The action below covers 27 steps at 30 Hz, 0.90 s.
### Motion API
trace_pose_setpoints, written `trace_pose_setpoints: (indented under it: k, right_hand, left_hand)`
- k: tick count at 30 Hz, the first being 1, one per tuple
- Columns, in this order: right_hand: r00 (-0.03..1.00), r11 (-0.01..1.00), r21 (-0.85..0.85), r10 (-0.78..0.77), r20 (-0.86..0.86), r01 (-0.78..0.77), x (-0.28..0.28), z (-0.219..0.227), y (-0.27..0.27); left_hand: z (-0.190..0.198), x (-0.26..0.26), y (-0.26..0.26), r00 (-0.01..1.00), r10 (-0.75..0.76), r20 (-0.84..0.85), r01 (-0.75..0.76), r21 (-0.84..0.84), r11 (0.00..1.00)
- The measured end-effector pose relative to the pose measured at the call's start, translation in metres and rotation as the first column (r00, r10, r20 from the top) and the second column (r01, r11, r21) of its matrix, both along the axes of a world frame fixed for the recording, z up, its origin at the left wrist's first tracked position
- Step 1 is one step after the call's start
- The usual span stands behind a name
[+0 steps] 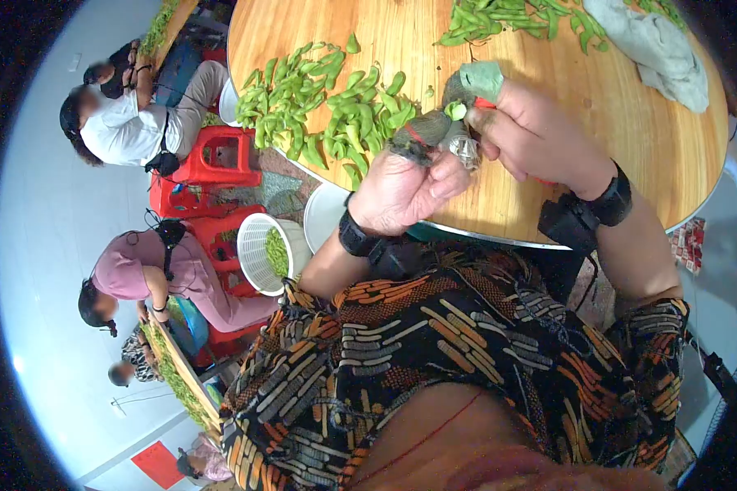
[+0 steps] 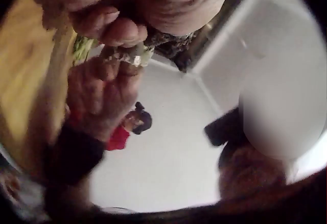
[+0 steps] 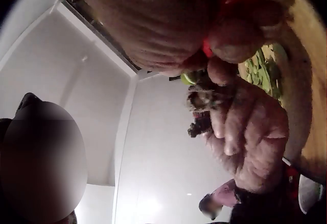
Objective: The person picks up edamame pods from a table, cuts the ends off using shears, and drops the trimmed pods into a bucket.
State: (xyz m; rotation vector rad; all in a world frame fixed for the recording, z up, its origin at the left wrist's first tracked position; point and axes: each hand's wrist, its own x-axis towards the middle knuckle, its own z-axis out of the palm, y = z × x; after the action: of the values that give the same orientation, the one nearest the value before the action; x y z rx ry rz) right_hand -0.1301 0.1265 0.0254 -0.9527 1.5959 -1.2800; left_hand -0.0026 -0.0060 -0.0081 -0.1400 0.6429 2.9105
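A green pod (image 1: 456, 110) is pinched between the curled fingers of the left hand (image 1: 405, 184) and right hand (image 1: 532, 135) above the near table (image 1: 614, 106) edge.

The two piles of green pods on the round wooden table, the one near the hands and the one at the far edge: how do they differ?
The near pile of pods lies left of the hands, spread wide and loosely; the far pile of pods is narrower and cut off by the picture's top edge. The far pile lies close beside a grey cloth; the near pile does not. Both lie directly on the wooden table.
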Motion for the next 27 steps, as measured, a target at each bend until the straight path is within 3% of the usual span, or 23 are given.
trace_pose_setpoints:
  k: [1, 2, 3, 4, 5, 7, 8, 9, 10, 11, 12, 13, 14, 15, 16, 19, 20, 22, 23, 24, 25, 26, 27]
  right_hand:
    - [1.000, 0.999, -0.022, -0.024, -0.002, 0.024, -0.001, -0.004, -0.001]
    - [1.000, 0.999, -0.024, -0.027, -0.003, 0.027, -0.004, -0.005, -0.002]
    - [0.999, 1.000, -0.008, -0.027, -0.029, 0.027, -0.008, -0.006, -0.002]
    - [0.998, 1.000, 0.008, -0.026, -0.056, 0.026, -0.011, -0.005, -0.003]
    - [0.998, 1.000, 0.006, -0.026, -0.061, 0.027, -0.012, -0.007, -0.003]
    - [0.911, 0.991, -0.132, -0.085, -0.403, 0.034, -0.009, -0.016, -0.005]
    - [0.910, 0.991, -0.128, -0.085, -0.406, 0.035, -0.006, -0.020, -0.005]
    - [0.870, 0.981, -0.192, -0.101, -0.482, 0.007, -0.003, -0.024, -0.005]
    - [0.822, 0.968, -0.252, -0.124, -0.556, -0.024, 0.000, -0.023, -0.004]
    - [0.880, 0.979, -0.199, -0.059, -0.472, -0.041, 0.003, -0.018, -0.001]
    - [0.870, 0.980, -0.194, -0.069, -0.488, -0.032, 0.005, -0.011, 0.001]
    - [0.931, 0.990, -0.141, -0.028, -0.363, -0.025, 0.006, -0.005, 0.002]
    - [0.974, 0.996, -0.089, 0.004, -0.226, -0.025, 0.005, -0.001, 0.005]
    - [0.914, 0.973, -0.215, -0.014, -0.405, -0.081, 0.001, -0.009, 0.003]
    - [0.906, 0.975, -0.211, -0.022, -0.423, -0.075, 0.000, -0.006, 0.006]
    - [0.994, 1.000, -0.020, 0.017, -0.107, -0.020, 0.008, 0.011, 0.008]
    - [0.992, 1.000, -0.013, 0.017, -0.124, -0.019, 0.007, 0.009, 0.007]
    - [0.909, 0.978, -0.210, -0.083, -0.408, -0.005, 0.005, -0.004, 0.002]
    - [0.906, 0.979, -0.204, -0.079, -0.416, -0.009, 0.003, -0.009, -0.002]
    - [0.853, 0.975, -0.211, -0.170, -0.494, 0.072, 0.001, -0.009, -0.003]
    - [0.784, 0.962, -0.225, -0.256, -0.565, 0.151, -0.002, -0.010, -0.005]
    - [0.778, 0.963, -0.224, -0.254, -0.575, 0.149, -0.008, -0.014, -0.007]
    - [0.674, 0.971, -0.096, -0.223, -0.705, 0.221, -0.016, -0.018, -0.007]
  left_hand:
    - [0.000, 0.000, 0.000, 1.000, -0.003, -0.001, 0.003, -0.002, 1.000]
    - [0.000, 0.000, -0.001, 0.992, 0.115, -0.059, -0.129, -0.480, 0.868]
    - [0.001, 0.000, -0.001, 0.967, 0.188, -0.170, -0.244, -0.827, 0.507]
    - [0.002, 0.000, -0.002, 0.932, 0.199, -0.304, -0.312, -0.950, 0.013]
    - [0.001, -0.001, -0.007, 0.898, 0.224, -0.379, -0.365, -0.925, -0.106]
    - [0.006, 0.003, -0.012, 0.915, 0.218, -0.341, -0.322, -0.939, -0.118]
    - [0.009, 0.003, -0.013, 0.930, 0.212, -0.300, -0.278, -0.952, -0.129]
    - [0.005, 0.002, -0.016, 0.953, 0.173, -0.248, -0.240, -0.969, -0.062]
    - [0.005, 0.000, -0.014, 0.952, 0.168, -0.257, -0.252, -0.966, -0.055]
    - [0.007, -0.001, -0.011, 0.962, 0.157, -0.222, -0.224, -0.975, -0.004]
    - [0.010, -0.004, -0.008, 0.972, 0.141, -0.189, -0.197, -0.979, 0.047]
    - [0.008, -0.002, -0.013, 0.980, 0.098, -0.174, -0.183, -0.978, 0.095]
    - [0.015, -0.001, -0.009, 0.992, 0.113, -0.060, -0.091, -0.950, 0.298]
    - [0.019, 0.001, -0.006, 0.993, 0.117, 0.001, -0.046, -0.917, 0.396]
    - [0.021, 0.002, -0.004, 0.991, 0.115, 0.062, -0.002, -0.873, 0.488]
    - [0.016, 0.002, -0.001, 0.992, 0.117, 0.048, -0.023, -0.838, 0.545]
    - [0.016, 0.002, 0.000, 0.988, 0.136, 0.071, -0.022, -0.813, 0.582]
    - [0.020, 0.003, 0.003, 0.979, 0.182, 0.090, -0.047, -0.769, 0.638]
    - [0.017, 0.005, -0.002, 0.980, 0.177, 0.093, -0.066, -0.687, 0.724]
    - [0.016, 0.007, -0.004, 0.981, 0.169, 0.090, -0.083, -0.594, 0.800]
    - [0.012, 0.010, -0.007, 0.987, 0.155, 0.049, -0.106, -0.531, 0.841]
    - [0.013, 0.013, -0.008, 0.987, 0.155, 0.038, -0.112, -0.527, 0.842]
    - [0.016, 0.016, -0.009, 0.985, 0.168, 0.034, -0.133, -0.464, 0.876]
